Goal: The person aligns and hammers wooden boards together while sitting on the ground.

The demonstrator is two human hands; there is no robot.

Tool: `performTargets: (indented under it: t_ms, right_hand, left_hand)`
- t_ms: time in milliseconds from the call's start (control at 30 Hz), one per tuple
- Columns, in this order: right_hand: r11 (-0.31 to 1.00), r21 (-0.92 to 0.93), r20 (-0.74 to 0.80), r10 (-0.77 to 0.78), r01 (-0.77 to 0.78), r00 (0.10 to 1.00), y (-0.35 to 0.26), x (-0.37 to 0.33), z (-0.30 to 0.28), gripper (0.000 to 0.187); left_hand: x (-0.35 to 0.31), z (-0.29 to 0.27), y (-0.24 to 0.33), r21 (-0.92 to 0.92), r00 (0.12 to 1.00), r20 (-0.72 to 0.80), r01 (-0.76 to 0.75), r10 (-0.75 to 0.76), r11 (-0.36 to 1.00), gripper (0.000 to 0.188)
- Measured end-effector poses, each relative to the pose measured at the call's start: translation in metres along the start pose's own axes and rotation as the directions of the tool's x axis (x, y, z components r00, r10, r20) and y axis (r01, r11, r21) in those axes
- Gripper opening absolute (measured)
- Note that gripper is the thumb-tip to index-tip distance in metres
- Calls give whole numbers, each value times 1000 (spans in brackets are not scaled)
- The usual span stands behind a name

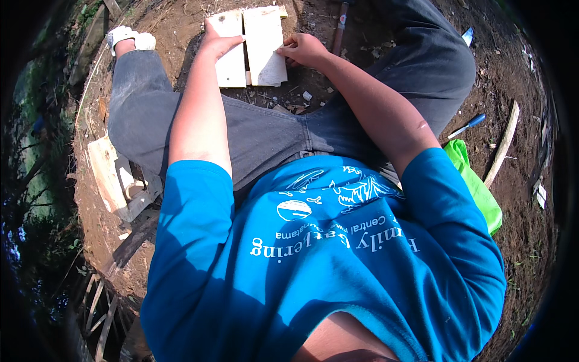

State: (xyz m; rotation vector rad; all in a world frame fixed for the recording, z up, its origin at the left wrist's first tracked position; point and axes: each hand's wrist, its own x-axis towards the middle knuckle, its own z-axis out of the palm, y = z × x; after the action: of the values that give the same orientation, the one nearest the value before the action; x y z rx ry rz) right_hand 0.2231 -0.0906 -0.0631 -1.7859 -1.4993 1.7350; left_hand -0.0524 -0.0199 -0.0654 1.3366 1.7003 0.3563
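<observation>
Two pale flat wooden boards lie side by side on the dirt between my legs, a left board (230, 57) and a right board (265, 45). My left hand (218, 42) rests flat on the left board, fingers spread toward the seam. At the right board's right edge, my right hand (304, 49) has its fingers curled, pinching something small that I cannot make out. I sit on the ground in dark trousers and a blue shirt.
A tool with a dark handle (339, 27) lies past my right hand. Scrap wood pieces (111, 175) are stacked at my left. A blue-handled tool (467, 125), a green bag (479, 190) and a long pale stick (502, 145) lie on my right. Wood chips are scattered on the dirt.
</observation>
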Motion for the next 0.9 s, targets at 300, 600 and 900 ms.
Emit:
performTargets:
  t_ms: [300,600,900]
  right_hand:
    - [985,146,17,96,-97,995,0,1,5,40]
    - [945,307,23,113,-115,993,1,12,26,37]
    - [888,429,-6,188,-167,982,9,7,23,33]
  left_hand:
    - [-5,5,28,314,993,-82,-56,86,948,108]
    - [32,6,52,65,933,32,-360,359,931,67]
    - [-3,28,65,467,952,81,-298,295,833,82]
